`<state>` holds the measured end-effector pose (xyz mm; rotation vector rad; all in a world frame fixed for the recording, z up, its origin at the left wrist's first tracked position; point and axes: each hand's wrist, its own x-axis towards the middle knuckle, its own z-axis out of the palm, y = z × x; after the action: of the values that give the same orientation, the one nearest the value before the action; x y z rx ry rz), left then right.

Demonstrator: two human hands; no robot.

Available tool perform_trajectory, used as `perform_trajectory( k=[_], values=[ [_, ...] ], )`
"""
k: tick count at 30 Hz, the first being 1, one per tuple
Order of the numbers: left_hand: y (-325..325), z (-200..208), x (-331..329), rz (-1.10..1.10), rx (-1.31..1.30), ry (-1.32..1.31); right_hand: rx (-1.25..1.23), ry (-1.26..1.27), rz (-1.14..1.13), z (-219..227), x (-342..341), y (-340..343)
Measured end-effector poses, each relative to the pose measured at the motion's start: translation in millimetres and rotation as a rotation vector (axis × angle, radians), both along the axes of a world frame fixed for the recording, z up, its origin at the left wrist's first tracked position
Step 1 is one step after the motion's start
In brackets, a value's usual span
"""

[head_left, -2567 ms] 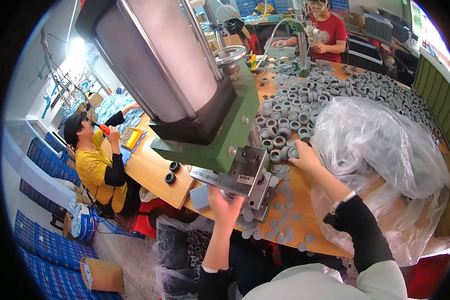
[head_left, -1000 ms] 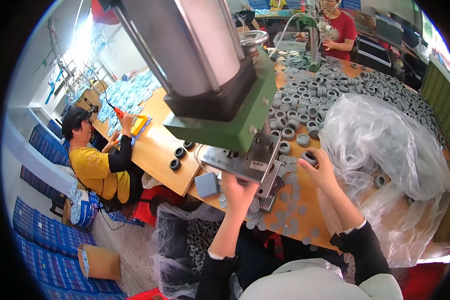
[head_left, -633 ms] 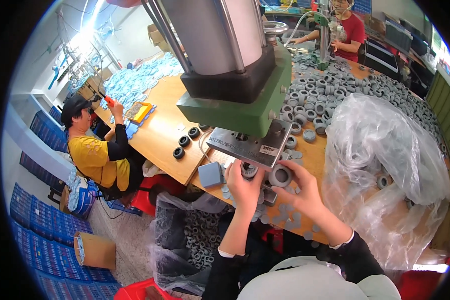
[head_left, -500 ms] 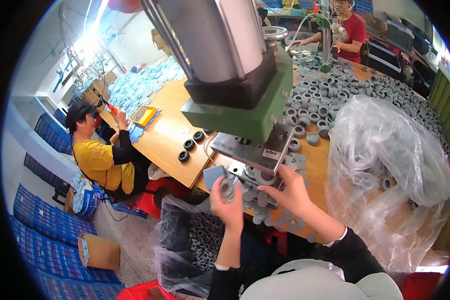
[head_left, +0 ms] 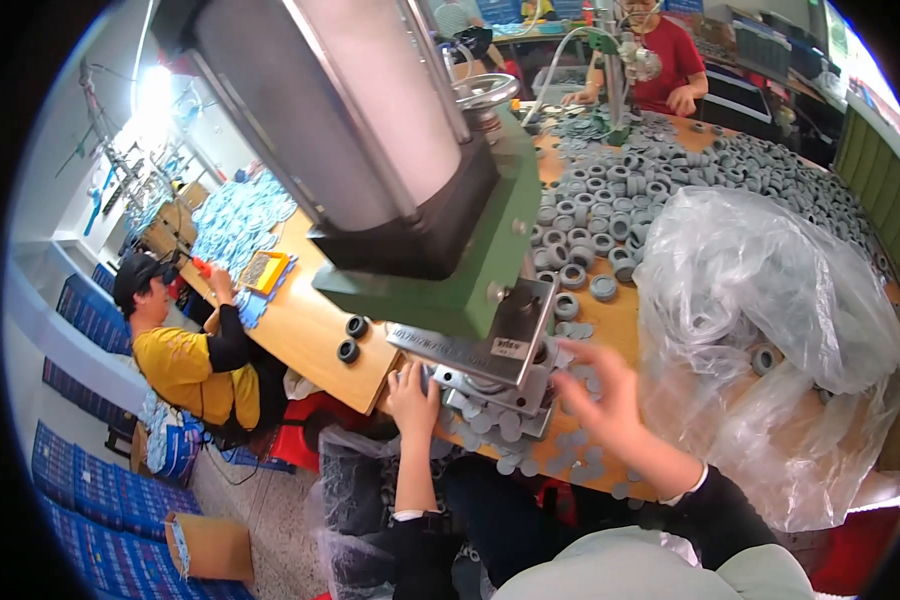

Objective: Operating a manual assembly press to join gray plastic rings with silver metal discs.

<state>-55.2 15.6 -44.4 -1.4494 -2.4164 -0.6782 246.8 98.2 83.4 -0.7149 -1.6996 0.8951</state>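
Note:
A green press with a large cylinder (head_left: 340, 110) stands at the table's front edge. Its thick metal plate (head_left: 470, 345) sits just over a lower metal fixture (head_left: 522, 390), and what lies between them is mostly hidden. My left hand (head_left: 412, 402) is at the fixture's left side, fingers pointing up and resting against a small grey box, which it largely covers. No ring shows in that hand. My right hand (head_left: 610, 405), blurred, is just right of the fixture with its fingers apart and nothing in them. Flat grey discs (head_left: 510, 428) lie around the fixture's foot.
Many grey rings (head_left: 600, 215) spread across the table behind the press. A clear plastic bag (head_left: 760, 300) covers the right side. Two black rings (head_left: 347, 350) lie left. A lined bin (head_left: 355, 470) stands below. Co-workers in yellow (head_left: 195, 355) and red (head_left: 670, 65) work nearby.
My left hand has moved up-left from in front of the fixture to the small grey box; the ring it held is gone from view. My right hand has drawn away from the fixture and spread.

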Motion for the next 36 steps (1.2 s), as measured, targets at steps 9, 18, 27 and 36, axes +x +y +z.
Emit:
perform_trajectory(
  k=[9,18,27,36],
  values=[
    [-22.5,21.8,33.7,-0.006,-0.025,0.055,0.144,-0.853,-0.338,-113.2,3.2,188.5],
    [53.0,104.5,140.9,-0.323,0.564,-0.541,-0.110,-0.282,0.070,-45.4,42.2,123.2],
    [11.1,96.3,144.8,-0.079,0.694,-0.372,0.042,-0.225,0.194,23.2,15.1,-5.6],
    [-74.8,32.9,57.5,0.138,0.354,-0.180,0.074,-0.206,0.112,16.4,-60.3,-7.9]
  ],
)
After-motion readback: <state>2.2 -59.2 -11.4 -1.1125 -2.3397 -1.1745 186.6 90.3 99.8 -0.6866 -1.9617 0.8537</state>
